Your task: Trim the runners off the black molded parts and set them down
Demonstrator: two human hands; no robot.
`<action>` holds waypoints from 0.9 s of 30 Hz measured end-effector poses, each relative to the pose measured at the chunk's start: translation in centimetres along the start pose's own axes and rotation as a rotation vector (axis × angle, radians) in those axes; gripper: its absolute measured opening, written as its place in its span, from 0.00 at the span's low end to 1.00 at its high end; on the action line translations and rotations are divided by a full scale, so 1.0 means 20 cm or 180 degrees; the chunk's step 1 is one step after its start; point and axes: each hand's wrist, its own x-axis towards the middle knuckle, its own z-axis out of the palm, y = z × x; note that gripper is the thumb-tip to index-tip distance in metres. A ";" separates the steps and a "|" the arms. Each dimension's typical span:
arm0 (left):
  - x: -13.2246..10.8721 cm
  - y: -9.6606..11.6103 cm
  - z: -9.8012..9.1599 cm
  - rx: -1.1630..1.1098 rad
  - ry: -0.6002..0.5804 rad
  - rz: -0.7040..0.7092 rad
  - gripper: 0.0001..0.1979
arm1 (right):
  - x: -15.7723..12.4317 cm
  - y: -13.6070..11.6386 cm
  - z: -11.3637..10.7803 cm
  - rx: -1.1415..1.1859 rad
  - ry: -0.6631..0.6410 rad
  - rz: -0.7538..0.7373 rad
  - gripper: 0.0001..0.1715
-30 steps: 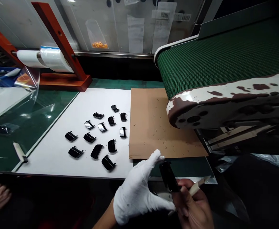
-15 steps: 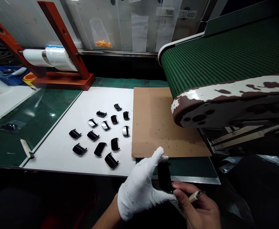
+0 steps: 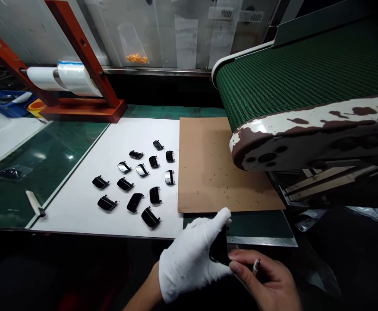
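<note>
My left hand [image 3: 192,257], in a white glove, grips a glossy black plastic part [image 3: 219,248] between thumb and fingers, just past the table's front edge. My right hand [image 3: 265,276] is bare and closed, with thumb and forefinger pinched at the part's lower right edge. A slim cream-handled tool [image 3: 256,267] sticks up between its fingers; its working end cannot be made out. Whether the right fingertips also hold something small is hidden. Several similar black parts [image 3: 124,184] lie spread over the white sheet [image 3: 75,203] to the left.
Brown cardboard [image 3: 202,147] with small curled shavings lies behind my hands. A green conveyor belt [image 3: 305,82] overhangs it on the right. Far left stand an orange-red roll stand [image 3: 79,110] with film rolls [image 3: 79,80] and a blue tray [image 3: 6,110]. Another cream-handled tool [image 3: 34,203] rests on the green mat.
My left hand has turned the black part, so less of its face shows. My right hand has shifted slightly left, and the tool in it now stands more upright.
</note>
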 end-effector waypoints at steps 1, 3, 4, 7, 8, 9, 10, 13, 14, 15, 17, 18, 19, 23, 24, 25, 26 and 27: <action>0.00 0.01 0.00 -0.0007 -0.0030 0.0012 0.48 | 0.00 0.01 0.00 -0.0009 -0.0032 -0.0026 0.04; 0.00 0.02 0.00 -0.0045 0.0026 0.0003 0.48 | 0.00 0.02 -0.01 0.0035 -0.0113 0.0014 0.09; 0.00 0.02 0.00 -0.0072 0.0105 -0.0024 0.48 | 0.00 0.03 -0.01 0.0119 -0.0133 0.0034 0.15; -0.01 0.02 0.00 -0.0310 0.0344 -0.0086 0.49 | 0.00 0.06 -0.05 0.0335 -0.0056 0.0188 0.30; -0.01 0.02 0.00 -0.0460 0.0398 -0.0096 0.50 | 0.00 0.06 -0.06 0.0306 0.0000 0.0237 0.30; -0.02 0.01 0.00 -0.0645 0.0432 -0.0103 0.52 | 0.00 0.06 -0.08 0.0220 0.0024 0.0266 0.27; -0.02 0.01 0.00 -0.0849 0.0452 -0.0114 0.52 | 0.01 0.05 -0.10 0.0096 -0.0005 0.0290 0.24; -0.03 0.02 0.00 -0.1332 0.0474 -0.0198 0.53 | 0.03 0.00 -0.16 -0.0216 -0.0327 0.0249 0.18; -0.03 0.02 0.00 -0.1418 0.0461 -0.0224 0.53 | 0.03 -0.03 -0.17 -0.0325 -0.0434 0.0239 0.19; -0.03 0.02 0.00 -0.1468 0.0437 -0.0236 0.53 | 0.04 -0.06 -0.18 -0.0463 -0.0515 0.0210 0.20; -0.03 0.04 0.01 -0.1495 0.0386 -0.0237 0.54 | 0.05 -0.12 -0.18 -0.0815 -0.0680 0.0014 0.26; -0.03 0.04 0.01 -0.1493 0.0374 -0.0229 0.54 | 0.06 -0.15 -0.17 -0.1015 -0.0756 -0.0131 0.31; -0.02 0.05 0.01 -0.1487 0.0379 -0.0220 0.53 | 0.06 -0.17 -0.17 -0.1215 -0.0820 -0.0295 0.35; -0.02 0.06 0.02 -0.1521 0.0464 -0.0207 0.52 | 0.08 -0.23 -0.13 -0.1907 -0.0928 -0.0637 0.40; -0.03 0.07 0.02 -0.1536 0.0476 -0.0207 0.52 | 0.09 -0.24 -0.13 -0.2054 -0.0943 -0.0606 0.39; -0.03 0.07 0.02 -0.1548 0.0483 -0.0218 0.52 | 0.09 -0.25 -0.13 -0.2175 -0.0959 -0.0543 0.39; -0.03 0.07 0.02 -0.1566 0.0482 -0.0226 0.52 | 0.09 -0.26 -0.13 -0.2275 -0.0979 -0.0453 0.40; -0.03 0.07 0.02 -0.1595 0.0479 -0.0232 0.52 | 0.10 -0.26 -0.13 -0.2354 -0.1007 -0.0371 0.42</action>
